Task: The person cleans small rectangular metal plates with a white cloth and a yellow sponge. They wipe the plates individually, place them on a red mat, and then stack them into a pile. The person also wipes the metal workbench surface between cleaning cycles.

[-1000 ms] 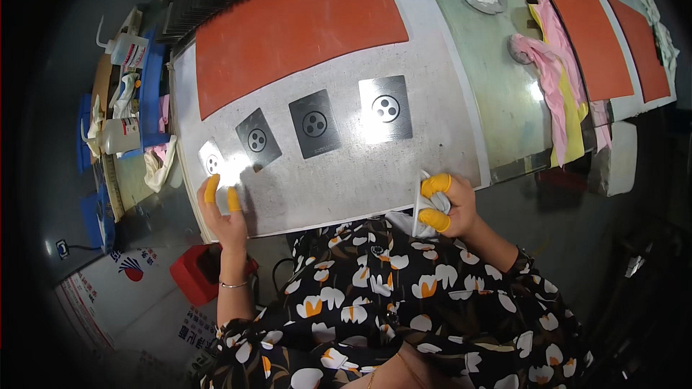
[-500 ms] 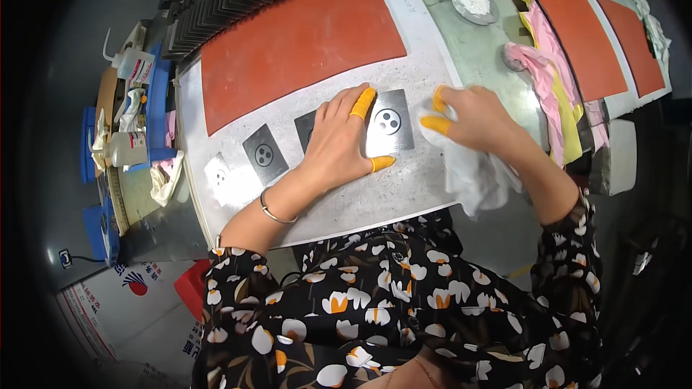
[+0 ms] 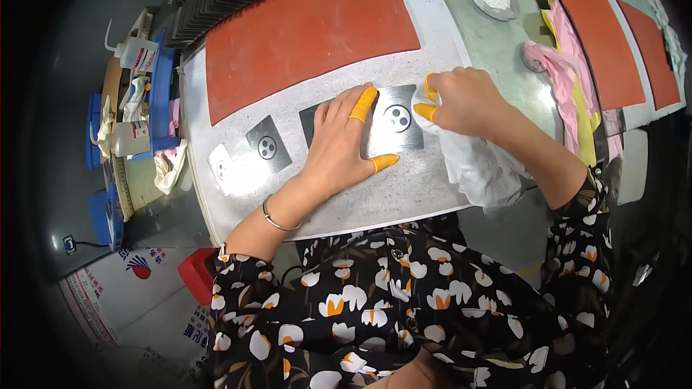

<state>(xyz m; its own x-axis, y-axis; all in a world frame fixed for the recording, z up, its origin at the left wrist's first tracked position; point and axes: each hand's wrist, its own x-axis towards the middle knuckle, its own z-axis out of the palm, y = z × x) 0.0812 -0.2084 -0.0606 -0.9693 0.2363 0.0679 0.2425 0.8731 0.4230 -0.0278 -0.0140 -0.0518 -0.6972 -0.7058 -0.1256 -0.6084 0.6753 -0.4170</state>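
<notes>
Toward the right side of a pale board (image 3: 339, 209), works at a silvery plate (image 3: 393, 140) laid flat at the right end of a row of four and marked with a ringed trio of dots. Has the left hand (image 3: 334, 142) spread, thumb and forefinger along the plate's left edge, without clasping anything. Has the right hand (image 3: 463, 104) closed on a bunched white cloth (image 3: 479, 169), set at the plate's right edge. Looks to be partway through with this plate, judging by the cloth there; cannot tell through the glare how much is finished. Further left, covers most of a second plate (image 3: 308, 121) with the left hand; touches neither a third plate (image 3: 269, 148) nor a fourth plate (image 3: 222, 173). Cannot tell whether those count as done or remaining. Beyond the row, has an orange-red mat (image 3: 310, 36); rightward, on the greenish table (image 3: 490, 50), a dish (image 3: 510, 9) of white material and some pink cloth (image 3: 561, 59).
</notes>
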